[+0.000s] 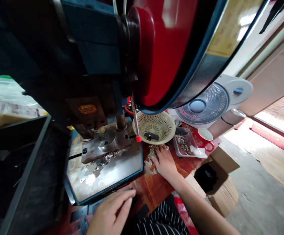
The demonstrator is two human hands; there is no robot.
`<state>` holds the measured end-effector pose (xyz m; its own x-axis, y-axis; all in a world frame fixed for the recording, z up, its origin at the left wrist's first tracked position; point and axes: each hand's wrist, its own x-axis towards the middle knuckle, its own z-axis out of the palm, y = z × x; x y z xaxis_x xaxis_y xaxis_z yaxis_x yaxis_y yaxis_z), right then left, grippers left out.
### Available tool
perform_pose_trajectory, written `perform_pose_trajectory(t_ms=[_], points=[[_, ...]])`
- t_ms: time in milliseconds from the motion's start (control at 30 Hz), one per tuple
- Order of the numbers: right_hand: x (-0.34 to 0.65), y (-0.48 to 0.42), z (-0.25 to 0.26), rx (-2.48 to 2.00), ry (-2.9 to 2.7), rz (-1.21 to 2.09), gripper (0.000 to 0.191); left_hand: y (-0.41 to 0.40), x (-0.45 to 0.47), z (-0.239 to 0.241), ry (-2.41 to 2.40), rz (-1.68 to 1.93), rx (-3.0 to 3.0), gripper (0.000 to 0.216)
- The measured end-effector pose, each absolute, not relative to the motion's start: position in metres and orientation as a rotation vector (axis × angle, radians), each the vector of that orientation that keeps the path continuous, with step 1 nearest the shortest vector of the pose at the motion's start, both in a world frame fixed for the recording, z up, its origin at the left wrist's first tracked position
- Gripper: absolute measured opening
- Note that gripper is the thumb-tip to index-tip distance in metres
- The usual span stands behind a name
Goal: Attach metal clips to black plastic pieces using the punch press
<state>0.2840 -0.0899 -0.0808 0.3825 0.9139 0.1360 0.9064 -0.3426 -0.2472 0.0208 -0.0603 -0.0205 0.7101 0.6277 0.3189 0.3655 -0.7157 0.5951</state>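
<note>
My right hand lies palm down on the wooden table, fingers spread and touching small flat metal pieces. Just beyond its fingertips stands a cream perforated plastic basket with black parts in it. My left hand is low in front of the press, thumb and forefinger close together. Whatever these fingers hold, if anything, is hidden; something dark shows by their tips. On the press bed lie loose metal pieces and small scraps, in front of the steel die.
The press's red flywheel overhangs the table. A red-tipped lever hangs beside the basket. Rightward are a clear tray of small metal parts, a red mug, a fan and a cardboard box. A dark bin stands left.
</note>
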Motion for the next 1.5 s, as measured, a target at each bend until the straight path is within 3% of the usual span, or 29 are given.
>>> perform_pose_trajectory(t_ms=[167, 467, 633, 733, 1000, 1233, 1433, 1500], points=[[0.290, -0.078, -0.078, -2.351, -1.570, 0.013, 0.043, -0.069, 0.073, -0.009, 0.430, 0.333, 2.533, 0.028], [0.296, -0.080, -0.074, -2.341, -1.595, 0.026, 0.039, -0.092, 0.125, -0.040, 0.520, -0.047, 2.582, 0.060], [0.300, -0.076, -0.077, -2.341, -1.586, 0.065, 0.052, -0.093, 0.126, -0.053, 0.677, -0.022, 2.543, 0.069], [0.299, -0.082, -0.076, -2.294, -1.619, 0.080, 0.048, -0.094, 0.124, -0.053, 0.697, 0.037, 2.416, 0.071], [0.306, -0.082, -0.074, -2.248, -1.643, 0.149, 0.046, -0.049, 0.172, -0.025, 0.796, 0.567, 1.331, 0.039], [0.306, -0.079, -0.070, -2.047, -1.749, 0.231, 0.043, -0.011, 0.187, -0.002, 0.830, 0.723, 1.346, 0.033], [0.313, -0.071, -0.061, -1.965, -1.832, 0.239, 0.059, -0.012, 0.181, -0.006, 0.838, 0.744, 1.351, 0.032], [0.315, -0.072, -0.062, -1.840, -1.960, 0.281, 0.053, -0.017, 0.179, -0.010, 0.828, 0.701, 1.316, 0.037]])
